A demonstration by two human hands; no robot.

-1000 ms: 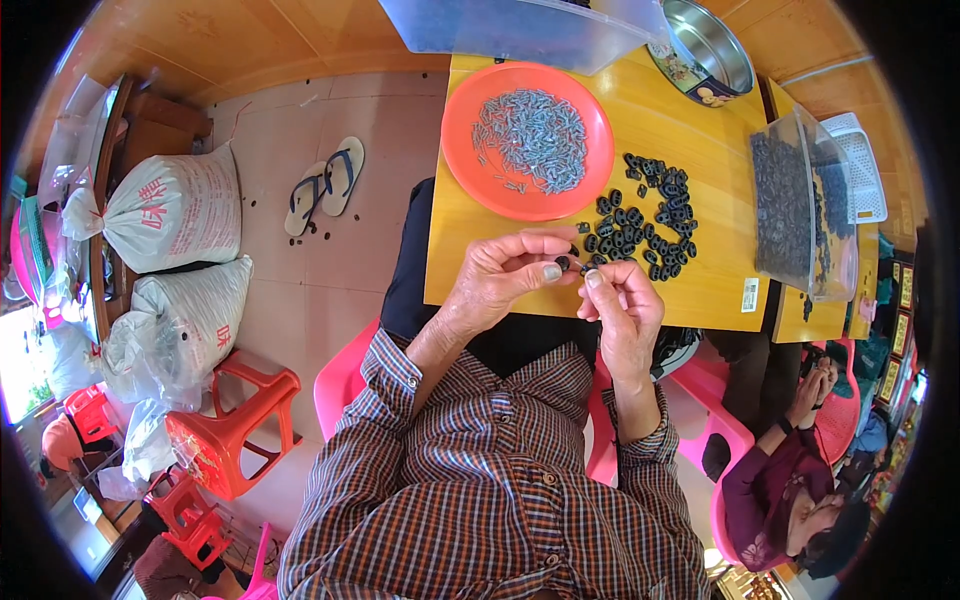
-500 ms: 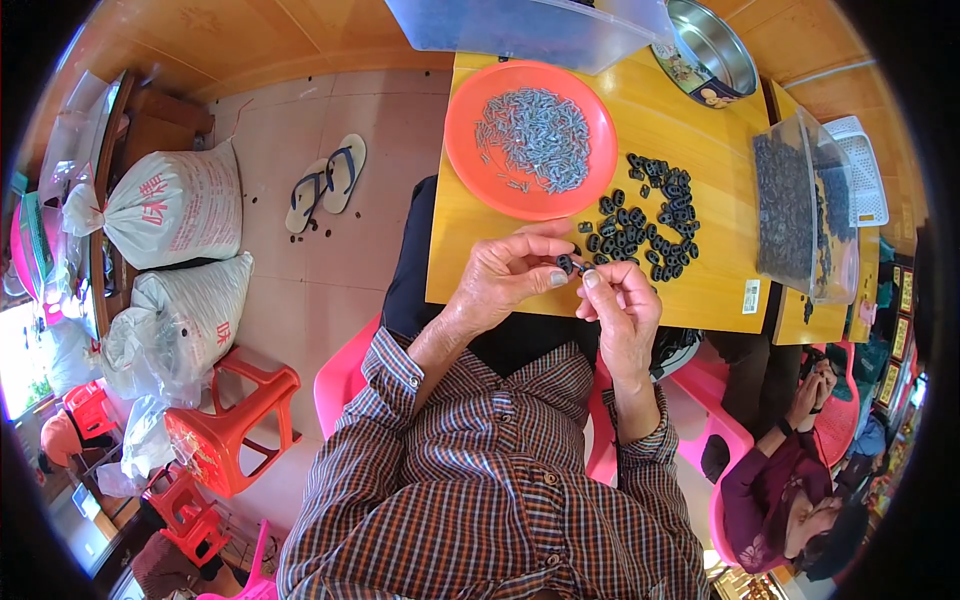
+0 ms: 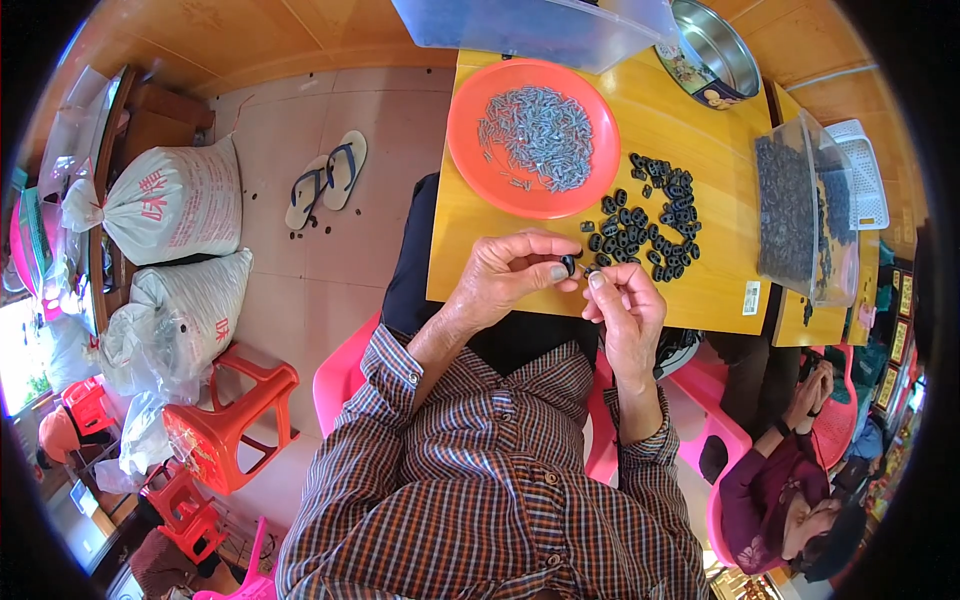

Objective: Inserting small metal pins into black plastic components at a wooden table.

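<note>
Above the near edge of the table, my left hand (image 3: 510,275) pinches a small black oval plastic piece (image 3: 568,264) between thumb and fingertips. Close beside it, on its right, my right hand (image 3: 626,305) has thumb and index finger pressed together on what looks like a small screw, mostly covered by the fingertips. A gap separates the two hands' fingertips. Just beyond them lie many similar black plastic pieces (image 3: 630,232), spread loosely. An orange-red plastic basin (image 3: 470,160) beyond my left hand holds a heap of small grey metal screws (image 3: 540,135).
Clear plastic bins stand at the table's far edge (image 3: 530,30) and right side (image 3: 800,215), beside a round metal tin (image 3: 712,55). Left on the floor are white sacks (image 3: 190,200), flip-flops (image 3: 345,170) and a red stool (image 3: 235,420). Another person (image 3: 780,490) sits at right.
My hands have drawn slightly apart; the black piece is now separated from my right fingertips and has turned in my left hand. The person at right has shifted their hands a little.
</note>
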